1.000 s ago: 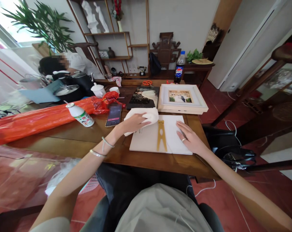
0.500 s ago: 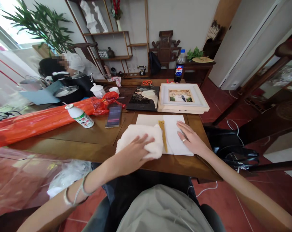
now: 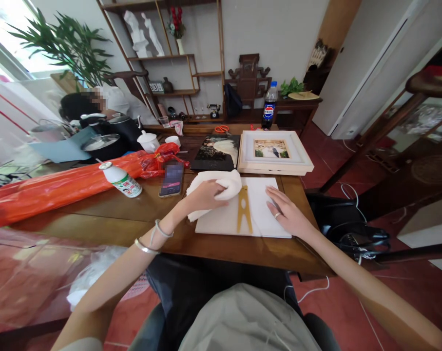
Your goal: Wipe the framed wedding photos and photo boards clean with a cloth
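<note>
My left hand point(image 3: 205, 196) is closed around a bunched white cloth point(image 3: 198, 182), which lies over the upper left part of a flat white board or open album point(image 3: 217, 223). My right hand point(image 3: 287, 212) rests with its fingers stretched out on the board's right side. A ring is on one finger. Between my hands a gold A-shaped figure point(image 3: 244, 211) shows on the white surface. Just beyond the board are a dark photo panel point(image 3: 208, 155) and a pale framed photo point(image 3: 297, 151).
On the wooden table point(image 3: 147, 219) are a phone point(image 3: 171, 179), a white bottle point(image 3: 120, 179), a long red plastic-wrapped bundle point(image 3: 70, 187) and orange-handled scissors point(image 3: 221, 129). A cola bottle point(image 3: 268, 107) stands at the back. Another person point(image 3: 114, 100) is at the far left.
My left hand has moved the cloth away from me, and its fingers have curled into it. More of the board's near left part and the gold figure shows. My right hand stays on the board.
</note>
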Tool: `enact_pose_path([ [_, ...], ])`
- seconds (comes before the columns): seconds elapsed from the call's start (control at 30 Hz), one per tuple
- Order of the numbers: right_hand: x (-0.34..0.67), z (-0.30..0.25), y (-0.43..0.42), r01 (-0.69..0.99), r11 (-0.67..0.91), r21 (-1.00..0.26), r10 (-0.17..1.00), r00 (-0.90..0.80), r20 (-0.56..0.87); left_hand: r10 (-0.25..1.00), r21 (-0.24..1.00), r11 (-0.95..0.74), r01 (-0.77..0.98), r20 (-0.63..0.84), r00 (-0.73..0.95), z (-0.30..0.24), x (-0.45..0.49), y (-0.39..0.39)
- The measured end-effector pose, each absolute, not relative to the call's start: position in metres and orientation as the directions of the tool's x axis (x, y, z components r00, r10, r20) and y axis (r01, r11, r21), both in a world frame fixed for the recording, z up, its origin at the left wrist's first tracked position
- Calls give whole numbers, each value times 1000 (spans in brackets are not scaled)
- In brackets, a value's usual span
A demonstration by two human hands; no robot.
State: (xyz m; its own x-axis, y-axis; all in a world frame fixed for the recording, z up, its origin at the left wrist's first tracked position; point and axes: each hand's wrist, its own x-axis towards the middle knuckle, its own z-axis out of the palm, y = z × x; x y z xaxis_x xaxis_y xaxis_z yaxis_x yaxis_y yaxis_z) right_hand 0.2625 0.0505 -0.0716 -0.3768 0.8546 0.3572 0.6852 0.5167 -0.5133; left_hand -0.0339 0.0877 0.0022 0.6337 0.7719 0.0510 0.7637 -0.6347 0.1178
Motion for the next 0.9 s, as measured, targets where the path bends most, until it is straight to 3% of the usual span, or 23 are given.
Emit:
enact_pose_path([
  [0.4, 265, -74, 51, 714, 504, -485, 862, -382, 334, 634, 108, -767, 633, -26, 773, 19, 57, 127],
  [0.73, 265, -73, 50, 697, 506, -508, 862, -385, 330, 725, 139, -667, 732, -106, 680, 31, -10, 113],
  [0.9, 264, -73, 50, 690, 520, -504, 853, -391, 344, 736, 165, -654, 738, -87, 672, 28, 11, 116],
])
